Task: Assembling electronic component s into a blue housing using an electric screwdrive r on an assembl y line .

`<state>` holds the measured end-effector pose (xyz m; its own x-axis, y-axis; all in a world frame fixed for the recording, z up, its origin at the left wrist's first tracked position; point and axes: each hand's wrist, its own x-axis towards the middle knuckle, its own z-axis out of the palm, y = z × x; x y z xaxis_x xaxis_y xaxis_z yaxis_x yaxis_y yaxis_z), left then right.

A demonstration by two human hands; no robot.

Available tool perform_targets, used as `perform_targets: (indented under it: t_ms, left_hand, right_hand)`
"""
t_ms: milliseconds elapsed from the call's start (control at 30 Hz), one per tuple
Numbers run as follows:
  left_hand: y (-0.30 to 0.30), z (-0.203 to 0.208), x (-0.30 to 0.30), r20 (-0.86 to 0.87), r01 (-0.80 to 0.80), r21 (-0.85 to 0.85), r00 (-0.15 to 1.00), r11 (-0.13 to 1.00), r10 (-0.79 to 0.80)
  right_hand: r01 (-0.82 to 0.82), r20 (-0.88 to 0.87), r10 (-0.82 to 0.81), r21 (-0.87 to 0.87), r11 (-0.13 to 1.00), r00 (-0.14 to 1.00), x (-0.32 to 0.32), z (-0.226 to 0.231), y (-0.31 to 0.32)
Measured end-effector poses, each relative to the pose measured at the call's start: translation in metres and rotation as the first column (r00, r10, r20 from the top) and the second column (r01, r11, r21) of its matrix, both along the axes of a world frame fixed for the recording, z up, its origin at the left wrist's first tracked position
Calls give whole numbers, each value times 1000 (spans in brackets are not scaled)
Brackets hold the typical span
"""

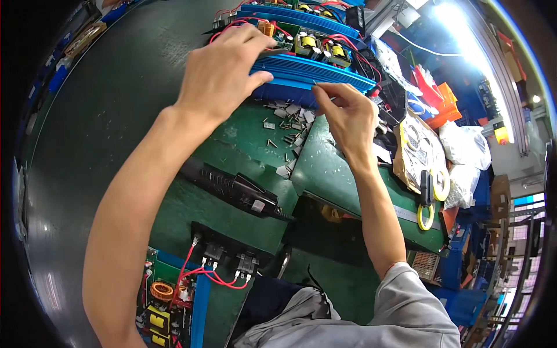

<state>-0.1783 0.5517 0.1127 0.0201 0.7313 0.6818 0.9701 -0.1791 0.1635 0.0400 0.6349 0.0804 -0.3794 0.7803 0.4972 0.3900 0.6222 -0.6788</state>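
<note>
My left hand (217, 72) reaches over the near blue finned heatsink case (313, 71), its thumb apart from its stretched fingers. A dark flat piece (272, 53) shows just beyond the index fingertip; whether they touch I cannot tell. Inside the case sits a circuit board with yellow-wrapped transformers (308, 42) and red wires. My right hand (348, 113) pinches thumb and forefinger together by the case's near right side. A tiny thin tip shows at the pinch, too small to name. Between the hands lie scattered small metal plates and screws (290, 124) on the green bench mat (255, 130).
A black corded hand tool (232, 188) lies across the bench. Nearer me, a black panel (232, 246) with sockets is wired to another circuit board (165, 296). To the right are a steel ruler (406, 214), yellow tape rolls (426, 217), a cardboard piece (415, 148) and plastic bags (464, 145).
</note>
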Motion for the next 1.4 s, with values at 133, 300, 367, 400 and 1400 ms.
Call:
perform_targets:
  t_ms: [133, 300, 367, 400, 1400]
  left_hand:
    - [23, -12, 0, -131, -25, -15, 991, 1000, 22]
    - [33, -9, -7, -163, 25, -13, 986, 1000, -26]
    - [36, -8, -11, -127, 56, -51, 990, 997, -62]
    - [39, -9, -14, -124, 56, -52, 990, 997, -62]
    - [-246, -17, -98, 47, -474, -256, 864, 842, 501]
  right_hand:
    - [33, 6, -33, 71, 997, 999, -10, -9, 16]
    - [51, 6, -53, 140, 989, 999, -16, -7, 23]
    - [58, 47, -67, 177, 982, 997, -16, -5, 23]
    - [64, 87, -85, 217, 974, 993, -16, -4, 24]
    - [-287, 223, 261, 92, 954, 939, -5, -7, -134]
